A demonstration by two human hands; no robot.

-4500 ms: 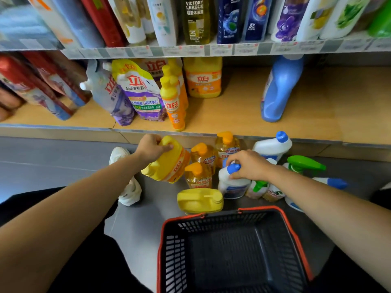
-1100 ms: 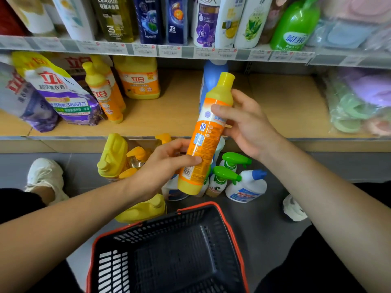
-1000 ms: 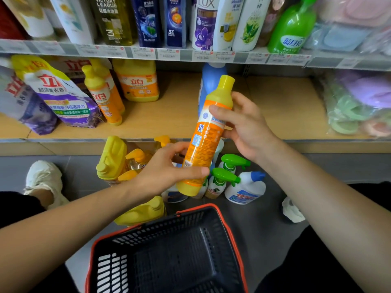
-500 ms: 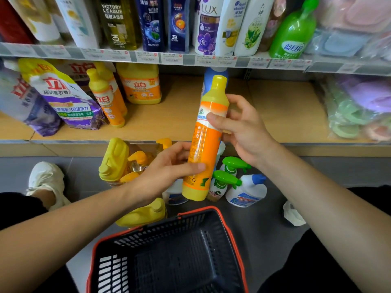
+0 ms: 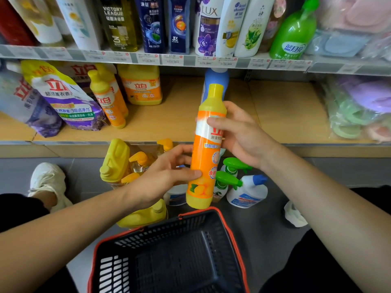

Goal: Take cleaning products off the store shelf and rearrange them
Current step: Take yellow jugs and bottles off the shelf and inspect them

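Head view: left grip (image 5: 167, 176) pinches the upright orange bottle (image 5: 206, 157) low, right grip (image 5: 240, 134) curls round it high, in front of the shelf (image 5: 169, 123) (hiding most of a blue bottle (image 5: 216, 77)); spray bottles (image 5: 228, 179) and basket (image 5: 169, 261) lie below.

Bottle (image 5: 206, 163): glossy yellow plastic, shiny label
Shelf (image 5: 283, 115): matt wood-grain board
Basket (image 5: 160, 229): matt black plastic, slotted
Floor (image 5: 264, 229): smooth grey tiles

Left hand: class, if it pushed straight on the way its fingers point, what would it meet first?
The orange bottle, which the left hand holds at its lower part. Past the bottle, probably the right hand, though depth is unclear.
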